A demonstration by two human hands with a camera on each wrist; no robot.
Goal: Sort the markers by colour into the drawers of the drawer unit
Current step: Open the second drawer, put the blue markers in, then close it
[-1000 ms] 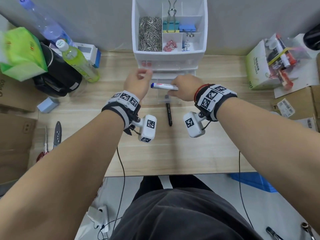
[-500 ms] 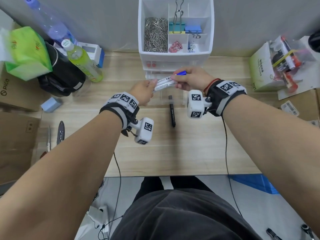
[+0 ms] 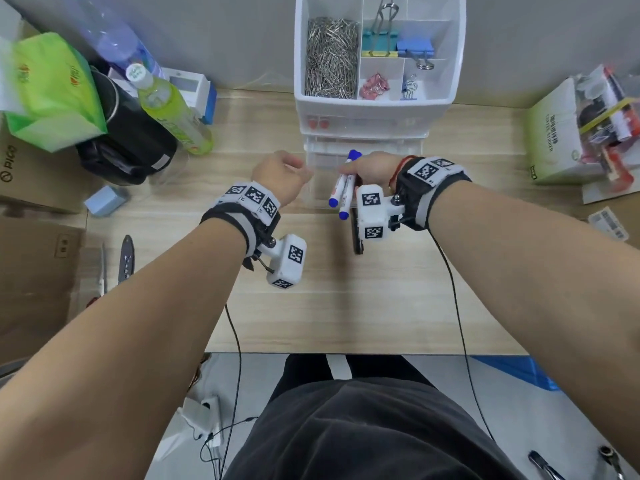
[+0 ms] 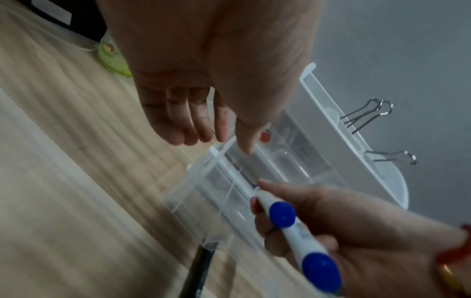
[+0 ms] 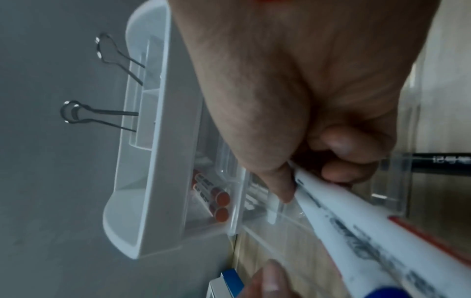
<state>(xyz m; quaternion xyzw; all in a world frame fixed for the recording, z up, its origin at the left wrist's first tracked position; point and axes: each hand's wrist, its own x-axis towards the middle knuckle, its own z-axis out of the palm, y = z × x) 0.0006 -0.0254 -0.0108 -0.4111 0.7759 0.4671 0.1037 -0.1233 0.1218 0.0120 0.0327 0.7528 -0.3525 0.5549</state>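
Observation:
My right hand grips two blue-capped white markers side by side above the pulled-out clear drawers of the white drawer unit. In the right wrist view the thumb and curled fingers clamp the white marker barrels. My left hand hovers by the drawers' left corner with loosely curled fingers and holds nothing. Two red markers lie in the top drawer. A black marker lies on the table, partly hidden by my right wrist camera.
The unit's top tray holds paper clips and binder clips. At the left stand a green bottle, a black bag and a green pack. A box stands at the right; scissors lie near the left edge.
Half a second ago both hands held the markers together. My left hand has let go and drawn back left; my right hand has swung the two markers round, ends toward me.

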